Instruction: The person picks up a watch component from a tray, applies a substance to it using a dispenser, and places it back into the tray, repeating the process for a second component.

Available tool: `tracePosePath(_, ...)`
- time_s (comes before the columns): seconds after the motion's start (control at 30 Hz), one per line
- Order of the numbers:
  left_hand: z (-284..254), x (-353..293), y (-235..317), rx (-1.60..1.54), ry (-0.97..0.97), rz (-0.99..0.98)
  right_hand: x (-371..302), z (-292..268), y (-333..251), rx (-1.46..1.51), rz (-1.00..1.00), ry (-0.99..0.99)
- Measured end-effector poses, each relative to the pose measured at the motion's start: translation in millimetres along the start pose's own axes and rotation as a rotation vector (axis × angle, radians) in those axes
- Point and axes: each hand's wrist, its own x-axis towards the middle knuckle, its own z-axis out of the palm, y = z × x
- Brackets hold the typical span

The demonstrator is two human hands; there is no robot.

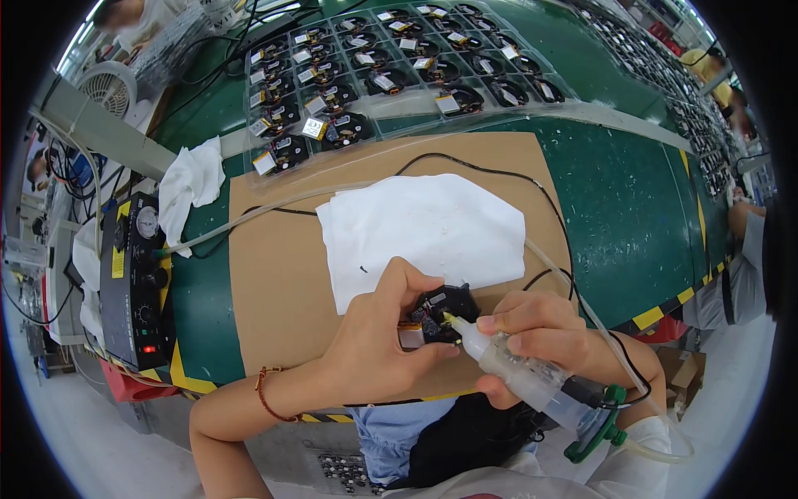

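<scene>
Between the thumb and fingers of my left hand [370,345] is a round black electronic assembly [446,301] with a small circuit board and a silvery battery pouch. My right hand [540,333] grips a glue dispensing syringe [528,378], a translucent barrel with a green cap and a hose at its back end. The syringe's yellowish tip touches or hovers just over the assembly; I cannot tell which. Both hands are over the near edge of a brown cardboard sheet [274,291]. Just beyond them lies a folded white cloth [428,229] with a small dark speck on it.
A clear compartment tray [399,104] full of similar assemblies stands at the back. On the left is a black dispenser controller [133,283] with a gauge, its hose crossing the cardboard. A crumpled white cloth [191,183] lies beside a grey post [108,125]. Other people sit at the far edges.
</scene>
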Motion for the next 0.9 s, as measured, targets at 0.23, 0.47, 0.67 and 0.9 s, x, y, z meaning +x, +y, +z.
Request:
tracePosePath(0.23,1,0,-6,-0.041,0.004,0.024,-1,-4,-1,0.014,0.069,-0.019)
tracePosePath(0.47,0,0,-6,-0.06,0.004,0.014,-1,-8,-2,-0.001,0.081,-0.046)
tracePosePath(0.67,0,0,-3,-0.041,0.013,0.02,0,-10,-4,-0.018,0.096,-0.078)
tracePosePath(0.9,-2,0,-1,-0.022,0.009,-0.012,3,-15,-5,-0.01,0.124,-0.13)
